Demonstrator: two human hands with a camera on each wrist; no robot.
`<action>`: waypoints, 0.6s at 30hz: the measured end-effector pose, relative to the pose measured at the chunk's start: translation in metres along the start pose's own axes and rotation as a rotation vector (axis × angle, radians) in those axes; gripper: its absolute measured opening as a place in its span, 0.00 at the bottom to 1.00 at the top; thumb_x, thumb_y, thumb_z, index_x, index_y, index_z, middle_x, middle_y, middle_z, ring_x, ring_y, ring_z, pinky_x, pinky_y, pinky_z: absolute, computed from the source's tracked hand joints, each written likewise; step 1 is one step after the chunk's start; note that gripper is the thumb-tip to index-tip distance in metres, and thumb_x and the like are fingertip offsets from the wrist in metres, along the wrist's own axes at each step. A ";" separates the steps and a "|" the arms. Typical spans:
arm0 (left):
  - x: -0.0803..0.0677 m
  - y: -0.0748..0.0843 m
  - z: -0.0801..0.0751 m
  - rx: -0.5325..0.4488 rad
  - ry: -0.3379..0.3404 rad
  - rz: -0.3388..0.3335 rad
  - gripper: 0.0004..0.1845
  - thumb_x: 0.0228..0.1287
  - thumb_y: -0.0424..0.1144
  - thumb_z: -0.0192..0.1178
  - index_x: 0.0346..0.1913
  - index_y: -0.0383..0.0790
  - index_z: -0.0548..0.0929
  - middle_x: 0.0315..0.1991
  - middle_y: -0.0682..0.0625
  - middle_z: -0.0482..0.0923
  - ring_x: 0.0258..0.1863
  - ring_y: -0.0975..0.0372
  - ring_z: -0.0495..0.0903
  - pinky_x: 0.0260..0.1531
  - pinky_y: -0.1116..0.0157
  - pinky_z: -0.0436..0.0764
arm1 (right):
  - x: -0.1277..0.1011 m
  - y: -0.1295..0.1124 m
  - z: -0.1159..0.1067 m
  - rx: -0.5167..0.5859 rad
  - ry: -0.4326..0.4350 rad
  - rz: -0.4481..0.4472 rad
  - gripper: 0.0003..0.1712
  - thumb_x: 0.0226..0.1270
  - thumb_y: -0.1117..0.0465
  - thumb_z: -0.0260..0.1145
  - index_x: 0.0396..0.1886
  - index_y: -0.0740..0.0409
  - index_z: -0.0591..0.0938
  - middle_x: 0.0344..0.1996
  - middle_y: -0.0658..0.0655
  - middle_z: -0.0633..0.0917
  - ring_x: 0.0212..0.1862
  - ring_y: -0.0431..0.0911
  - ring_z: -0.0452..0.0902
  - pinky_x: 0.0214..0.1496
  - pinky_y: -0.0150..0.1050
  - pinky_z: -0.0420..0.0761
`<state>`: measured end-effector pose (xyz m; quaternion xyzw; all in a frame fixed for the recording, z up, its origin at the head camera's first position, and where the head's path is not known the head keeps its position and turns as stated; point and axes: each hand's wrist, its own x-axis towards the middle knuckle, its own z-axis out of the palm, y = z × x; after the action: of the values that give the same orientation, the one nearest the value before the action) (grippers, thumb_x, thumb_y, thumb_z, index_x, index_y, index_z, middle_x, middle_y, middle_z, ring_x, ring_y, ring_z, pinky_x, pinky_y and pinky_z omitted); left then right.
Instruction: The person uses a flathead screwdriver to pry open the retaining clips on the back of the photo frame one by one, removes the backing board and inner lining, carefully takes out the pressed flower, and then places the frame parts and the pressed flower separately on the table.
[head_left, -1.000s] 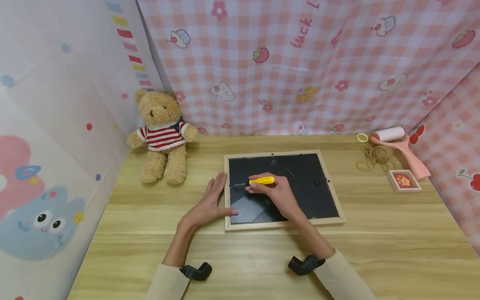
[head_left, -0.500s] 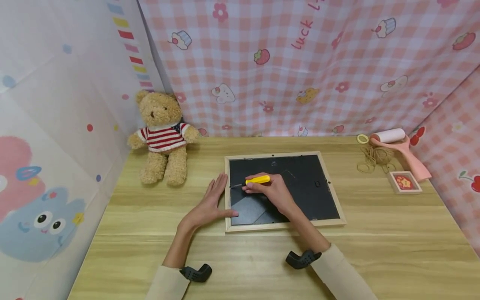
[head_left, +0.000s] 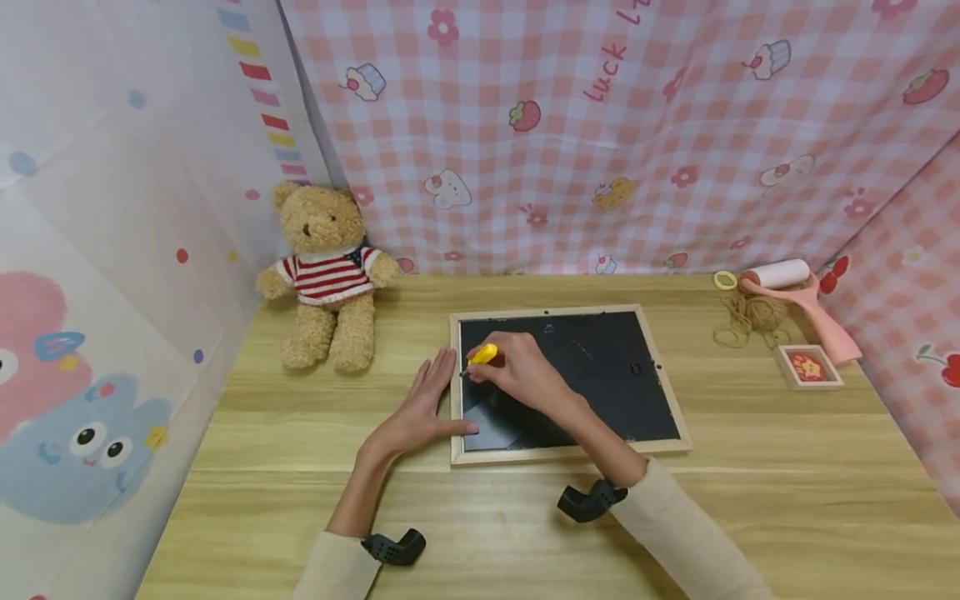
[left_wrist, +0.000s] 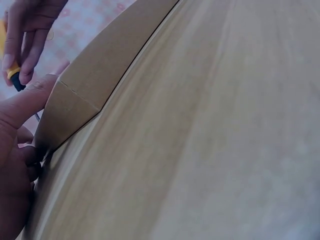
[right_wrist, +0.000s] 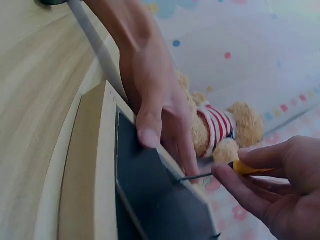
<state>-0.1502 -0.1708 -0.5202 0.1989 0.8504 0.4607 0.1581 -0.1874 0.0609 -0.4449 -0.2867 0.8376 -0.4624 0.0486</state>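
A wooden picture frame (head_left: 661, 367) lies face down mid-table, its black backing up. My left hand (head_left: 420, 408) lies flat against the frame's left side, thumb on the rim near the front-left corner. My right hand (head_left: 519, 375) grips a yellow-handled screwdriver (head_left: 482, 355), whose tip is at the inner left edge of the backing. In the right wrist view the thin shaft (right_wrist: 197, 176) reaches the backing's edge beside the left hand (right_wrist: 155, 100). The left wrist view shows the frame's corner (left_wrist: 85, 85) under my thumb (left_wrist: 22, 107).
A teddy bear (head_left: 326, 275) in a striped sweater sits at the back left. At the back right are a pink lint roller (head_left: 795, 292), a twine bundle (head_left: 750, 317), a yellow tape ring (head_left: 724, 278) and a small square picture (head_left: 808, 365). Fabric walls enclose three sides.
My right hand has moved left and slightly away across the backing, tilting the screwdriver more upright and bringing its tip to the left inner edge. The left hand has stayed put.
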 end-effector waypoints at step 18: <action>0.001 -0.005 0.004 -0.006 0.028 -0.012 0.72 0.62 0.62 0.79 0.91 0.42 0.37 0.92 0.41 0.28 0.90 0.43 0.25 0.87 0.37 0.35 | 0.011 0.020 -0.010 0.114 -0.068 0.095 0.13 0.75 0.67 0.74 0.53 0.72 0.90 0.41 0.63 0.95 0.39 0.49 0.95 0.49 0.41 0.94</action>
<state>-0.1507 -0.1700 -0.5263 0.1869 0.8523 0.4651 0.1497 -0.2084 0.0707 -0.4532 -0.2591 0.8205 -0.4964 0.1149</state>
